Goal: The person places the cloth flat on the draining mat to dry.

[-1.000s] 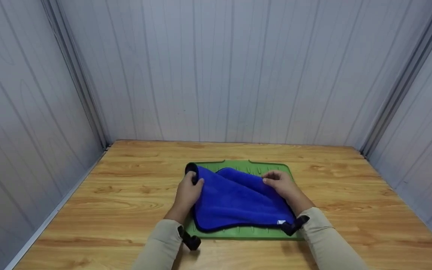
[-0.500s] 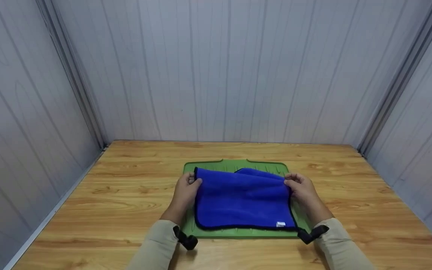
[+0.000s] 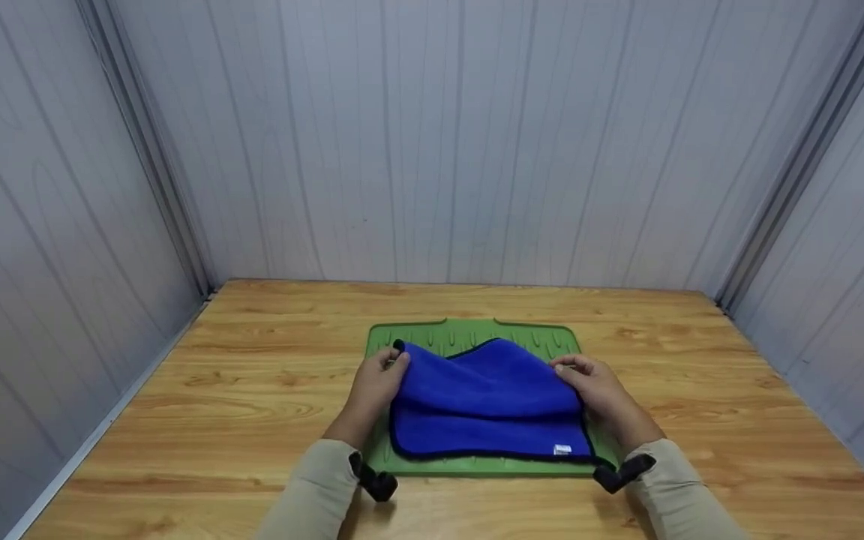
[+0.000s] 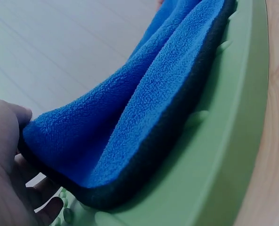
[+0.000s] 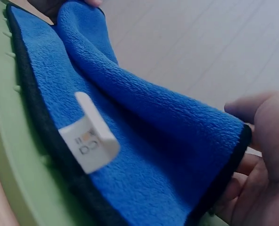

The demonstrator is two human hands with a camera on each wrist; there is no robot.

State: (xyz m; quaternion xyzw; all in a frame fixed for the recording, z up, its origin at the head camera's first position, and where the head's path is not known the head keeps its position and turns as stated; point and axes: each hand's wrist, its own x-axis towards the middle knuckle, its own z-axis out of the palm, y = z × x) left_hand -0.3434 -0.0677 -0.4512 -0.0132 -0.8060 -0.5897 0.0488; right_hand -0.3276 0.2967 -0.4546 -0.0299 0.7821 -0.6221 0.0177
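A blue plush towel (image 3: pixel 488 386) with black edging lies over a green ribbed mat (image 3: pixel 469 330). My left hand (image 3: pixel 376 384) pinches its left edge between thumb and fingers, lifting that side. On the opposite side my right hand (image 3: pixel 598 386) pinches the right edge. Between the hands the raised part sags into a fold, while the near part lies flat on the mat. In the left wrist view the towel (image 4: pixel 130 113) curves up toward the left thumb. A white label (image 5: pixel 90 143) stands out from the near edge in the right wrist view.
The mat rests on a wood-grain table (image 3: pixel 267 375), and its low rim (image 3: pixel 507 469) runs along the front. Pale panel walls (image 3: pixel 432 150) enclose the back and both sides. Each sleeve cuff carries a black wrist mount (image 3: pixel 379 484).
My right hand has shifted right along the towel, then slightly back left. The curled left corner has come down, and the towel, briefly stretched between my hands, now sags in the middle.
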